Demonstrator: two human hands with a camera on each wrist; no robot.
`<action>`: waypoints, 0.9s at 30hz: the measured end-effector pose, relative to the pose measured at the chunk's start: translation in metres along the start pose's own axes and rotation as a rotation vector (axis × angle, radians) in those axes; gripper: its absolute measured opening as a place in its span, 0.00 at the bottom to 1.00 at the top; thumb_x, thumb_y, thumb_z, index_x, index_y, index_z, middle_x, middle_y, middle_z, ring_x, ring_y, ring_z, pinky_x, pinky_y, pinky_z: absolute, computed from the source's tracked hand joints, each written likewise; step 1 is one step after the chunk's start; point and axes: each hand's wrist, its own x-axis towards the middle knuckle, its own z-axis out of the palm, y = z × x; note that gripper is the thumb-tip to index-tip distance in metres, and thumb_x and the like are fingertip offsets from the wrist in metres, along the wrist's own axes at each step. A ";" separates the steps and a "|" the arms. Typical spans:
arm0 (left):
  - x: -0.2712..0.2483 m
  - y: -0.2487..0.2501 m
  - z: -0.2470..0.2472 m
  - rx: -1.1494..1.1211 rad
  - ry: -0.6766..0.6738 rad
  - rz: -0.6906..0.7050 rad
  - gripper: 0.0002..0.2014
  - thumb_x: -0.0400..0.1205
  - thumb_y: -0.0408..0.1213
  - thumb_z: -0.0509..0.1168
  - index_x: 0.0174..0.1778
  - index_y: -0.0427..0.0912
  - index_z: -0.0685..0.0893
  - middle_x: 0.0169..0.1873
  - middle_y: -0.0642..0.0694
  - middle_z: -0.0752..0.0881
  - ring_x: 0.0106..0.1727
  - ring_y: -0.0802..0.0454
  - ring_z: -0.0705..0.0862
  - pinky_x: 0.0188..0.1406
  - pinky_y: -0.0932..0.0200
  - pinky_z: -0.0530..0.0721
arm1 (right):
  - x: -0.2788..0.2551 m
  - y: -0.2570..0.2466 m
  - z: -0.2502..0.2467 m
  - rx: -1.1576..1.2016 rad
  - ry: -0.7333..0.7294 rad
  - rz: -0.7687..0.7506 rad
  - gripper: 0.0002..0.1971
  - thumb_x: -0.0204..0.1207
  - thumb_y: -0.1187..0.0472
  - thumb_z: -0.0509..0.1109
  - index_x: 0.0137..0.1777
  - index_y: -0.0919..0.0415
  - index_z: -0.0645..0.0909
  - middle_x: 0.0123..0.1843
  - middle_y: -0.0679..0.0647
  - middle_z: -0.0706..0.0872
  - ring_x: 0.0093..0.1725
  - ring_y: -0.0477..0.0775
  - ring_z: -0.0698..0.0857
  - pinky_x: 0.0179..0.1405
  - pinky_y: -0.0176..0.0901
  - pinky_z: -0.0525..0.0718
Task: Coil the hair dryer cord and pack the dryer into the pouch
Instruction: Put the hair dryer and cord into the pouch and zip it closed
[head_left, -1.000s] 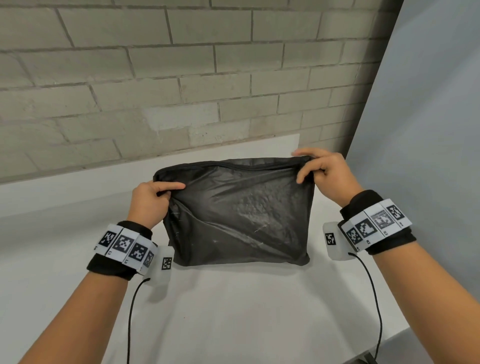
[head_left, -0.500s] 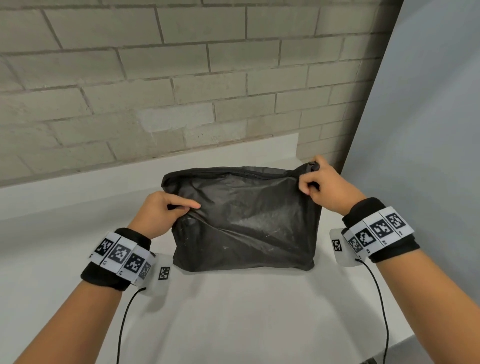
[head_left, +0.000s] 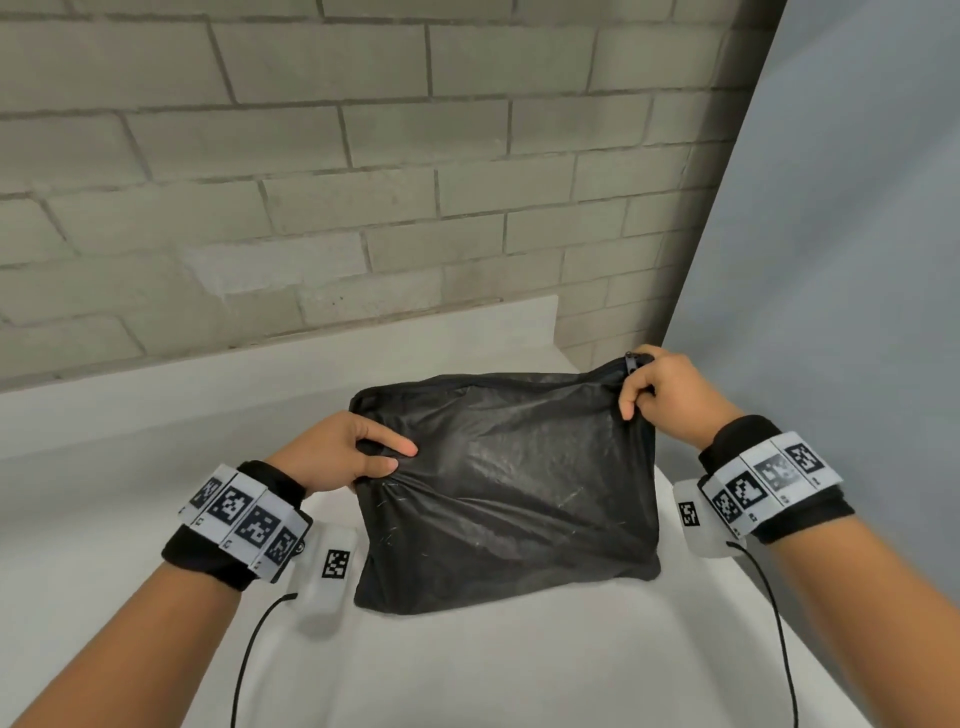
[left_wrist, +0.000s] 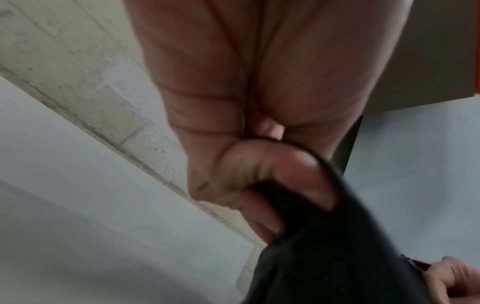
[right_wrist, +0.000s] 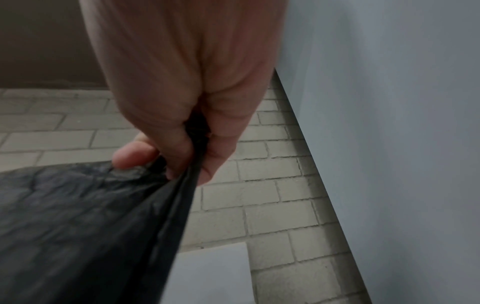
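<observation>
A black fabric pouch (head_left: 509, 488) stands on the white table (head_left: 467, 670), bulging, with its zipper line along the top edge. My left hand (head_left: 358, 457) pinches the pouch's left side a little below the top corner; in the left wrist view the curled fingers (left_wrist: 259, 185) clamp the black cloth (left_wrist: 337, 257). My right hand (head_left: 654, 395) grips the top right corner by the zipper end, and the right wrist view shows its fingers (right_wrist: 179, 148) bunched on the black fabric (right_wrist: 91, 226). No hair dryer or cord is visible.
A grey brick wall (head_left: 311, 182) rises behind the table. A smooth grey panel (head_left: 831, 260) closes the right side, close to my right hand. The table's right edge (head_left: 810, 644) runs diagonally under my right forearm. Thin black sensor cables hang from both wristbands.
The pouch has shifted right and nearer to me. My left hand has slid down from the top left corner to the left side. My right hand still grips the right corner.
</observation>
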 end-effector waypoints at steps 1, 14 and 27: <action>0.008 0.002 0.002 0.006 -0.005 -0.020 0.14 0.75 0.27 0.68 0.41 0.54 0.87 0.41 0.49 0.87 0.28 0.61 0.80 0.24 0.69 0.79 | 0.006 0.006 -0.001 -0.005 -0.021 0.010 0.31 0.63 0.86 0.58 0.17 0.47 0.76 0.56 0.66 0.78 0.63 0.67 0.77 0.65 0.42 0.71; 0.132 0.005 0.000 0.272 0.006 -0.181 0.27 0.77 0.31 0.66 0.72 0.48 0.71 0.59 0.44 0.77 0.31 0.55 0.79 0.20 0.70 0.79 | 0.115 0.066 0.010 -0.006 -0.126 0.033 0.08 0.72 0.74 0.69 0.47 0.66 0.88 0.47 0.58 0.75 0.48 0.56 0.76 0.43 0.25 0.66; 0.194 -0.031 -0.015 0.279 0.246 -0.099 0.35 0.78 0.31 0.64 0.78 0.44 0.54 0.78 0.39 0.62 0.78 0.44 0.63 0.70 0.67 0.56 | 0.220 0.093 0.050 0.008 -0.014 -0.013 0.14 0.71 0.74 0.70 0.56 0.66 0.85 0.64 0.69 0.73 0.62 0.65 0.77 0.60 0.30 0.67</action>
